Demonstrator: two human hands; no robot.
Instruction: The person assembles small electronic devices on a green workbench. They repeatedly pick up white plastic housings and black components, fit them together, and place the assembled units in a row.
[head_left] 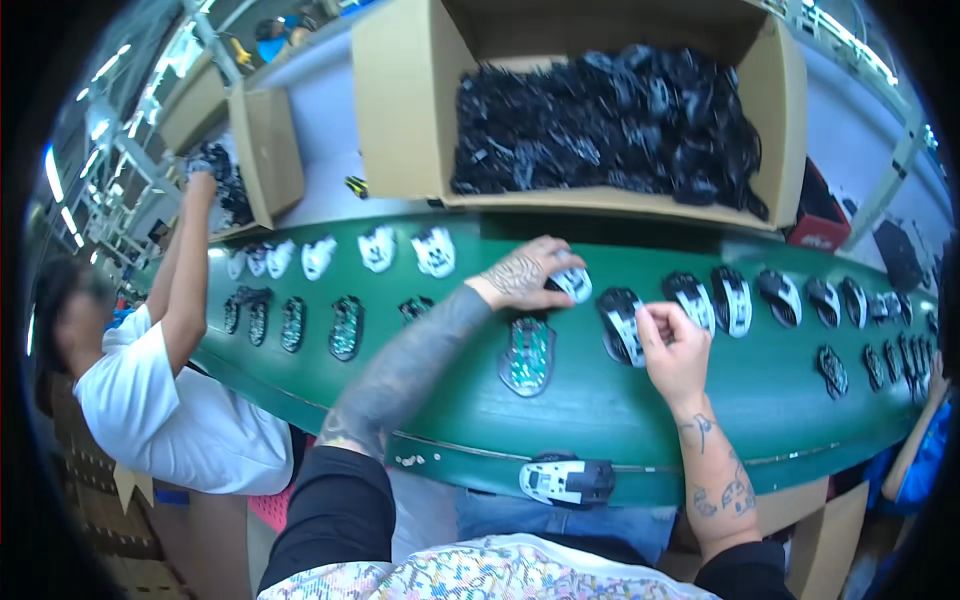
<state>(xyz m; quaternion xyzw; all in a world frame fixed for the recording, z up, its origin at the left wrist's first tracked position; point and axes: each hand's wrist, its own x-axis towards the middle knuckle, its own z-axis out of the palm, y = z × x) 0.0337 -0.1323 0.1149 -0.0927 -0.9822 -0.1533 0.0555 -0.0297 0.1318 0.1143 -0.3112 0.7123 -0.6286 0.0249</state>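
Apparently for steadiness, the left hand [525,274] is clamping a rounded white plastic shell [574,286], the right hand [678,345] pinching together beside a curved black-and-white plastic casing [621,326].

1. The table [450,410] is green;
2. the mouse [617,325] is black and white;
3. the circuit board [527,352] is green, edged black;
4. the box [395,100] is tan;
5. the wearer's shirt [480,574] is white, speckled pastel.

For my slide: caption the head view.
Left hand at a white part, right hand at a two-tone shell, green worktop.
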